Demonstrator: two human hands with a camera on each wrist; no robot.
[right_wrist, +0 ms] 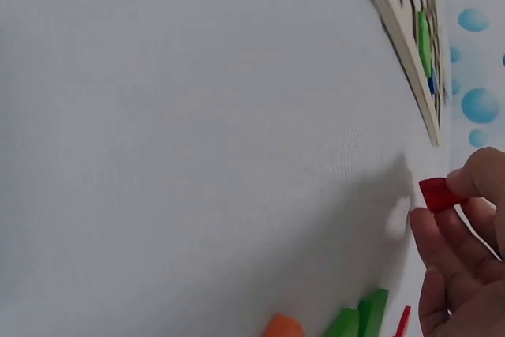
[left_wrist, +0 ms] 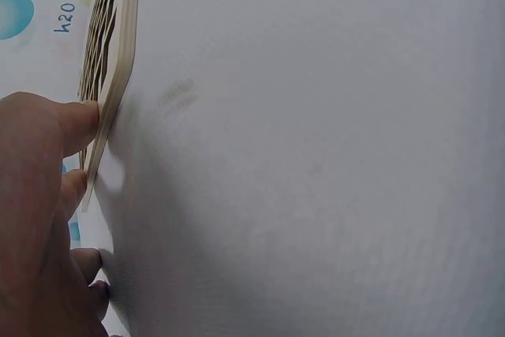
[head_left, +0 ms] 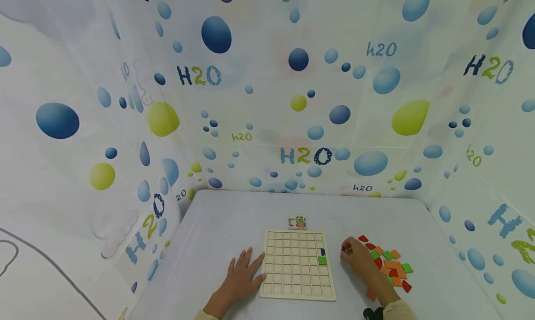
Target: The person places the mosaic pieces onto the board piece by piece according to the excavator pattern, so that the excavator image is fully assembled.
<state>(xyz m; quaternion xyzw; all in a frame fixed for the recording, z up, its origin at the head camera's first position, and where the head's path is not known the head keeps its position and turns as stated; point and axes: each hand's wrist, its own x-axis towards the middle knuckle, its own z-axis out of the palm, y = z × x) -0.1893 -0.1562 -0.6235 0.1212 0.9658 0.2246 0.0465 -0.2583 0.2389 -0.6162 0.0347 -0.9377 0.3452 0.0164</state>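
Note:
A wooden grid board (head_left: pixel 292 264) lies on the table, with a green tile (head_left: pixel 322 260) and a small dark blue tile (head_left: pixel 322 252) in its right-hand column. My left hand (head_left: pixel 241 274) is spread flat beside it, thumb and index fingertips at the left edge; in the left wrist view the thumb touches the board's rim (left_wrist: pixel 118 76). My right hand (head_left: pixel 355 255) pinches a red tile (right_wrist: pixel 440 193) between thumb and fingers, held above the table to the right of the board. Below and beyond that hand are loose red, orange and green tiles (head_left: pixel 393 264).
A small patterned card (head_left: pixel 297 221) lies just behind the board. Near the front edge, by the right forearm, is a black object (head_left: pixel 373 313). A white curtain (head_left: pixel 267 111) with blue and green drops surrounds the white table (head_left: pixel 234 218) at the back and sides.

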